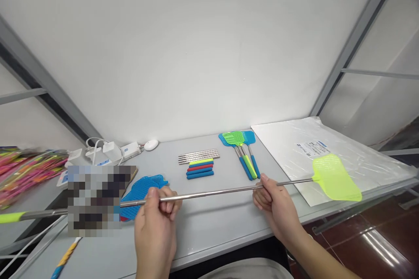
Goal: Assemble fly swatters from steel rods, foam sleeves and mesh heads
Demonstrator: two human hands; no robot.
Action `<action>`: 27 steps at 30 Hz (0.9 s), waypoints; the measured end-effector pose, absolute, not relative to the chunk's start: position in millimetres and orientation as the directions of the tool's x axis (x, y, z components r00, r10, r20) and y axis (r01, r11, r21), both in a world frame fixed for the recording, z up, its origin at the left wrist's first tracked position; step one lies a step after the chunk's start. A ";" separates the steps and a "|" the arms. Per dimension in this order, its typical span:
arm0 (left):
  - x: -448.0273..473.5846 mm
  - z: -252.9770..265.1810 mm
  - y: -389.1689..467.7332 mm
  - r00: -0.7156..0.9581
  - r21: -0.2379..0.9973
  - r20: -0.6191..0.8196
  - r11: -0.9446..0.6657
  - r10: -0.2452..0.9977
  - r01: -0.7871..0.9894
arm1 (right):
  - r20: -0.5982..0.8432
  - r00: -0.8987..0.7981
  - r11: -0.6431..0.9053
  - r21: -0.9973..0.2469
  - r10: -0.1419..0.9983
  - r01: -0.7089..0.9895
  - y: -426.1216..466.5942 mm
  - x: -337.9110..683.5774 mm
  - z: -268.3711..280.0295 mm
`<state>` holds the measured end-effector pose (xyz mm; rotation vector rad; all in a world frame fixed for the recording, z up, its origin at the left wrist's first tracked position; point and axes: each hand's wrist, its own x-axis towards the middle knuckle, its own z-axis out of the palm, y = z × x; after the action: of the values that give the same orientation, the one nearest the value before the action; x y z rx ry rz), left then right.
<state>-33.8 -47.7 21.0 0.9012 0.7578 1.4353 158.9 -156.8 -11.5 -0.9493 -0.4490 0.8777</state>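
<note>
Running crosswise, slightly tilted: yellow-green swatter (212,192), head (337,178) rightward.

White wall (212,52) behind grey table (203,222); glossy reddish floor (353,253) at right.

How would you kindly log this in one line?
left hand: holds metal rod; right hand: holds same rod; right end: yellow-green swatter head; table: silver rods, colored grips
</note>
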 end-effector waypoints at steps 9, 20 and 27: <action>-37.4 19.2 -39.7 -0.150 0.859 0.173 -0.224 0.973 -0.460 | -0.079 0.648 0.290 -0.849 0.757 -0.442 -153.4 167.4 -7.4; -91.6 21.9 -25.2 -0.018 0.833 0.266 -0.239 0.964 -0.499 | -0.066 0.871 0.505 -0.793 0.487 -0.342 -160.4 217.3 -9.0; -76.5 16.2 -35.9 -0.240 0.746 0.045 -0.193 0.970 -0.637 | -0.029 0.839 0.440 -0.842 0.543 -0.313 -157.6 195.9 -11.8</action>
<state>-76.5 -35.9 16.2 0.6343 0.7311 1.7104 195.9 -157.6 -11.8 -0.9806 -0.2617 0.5390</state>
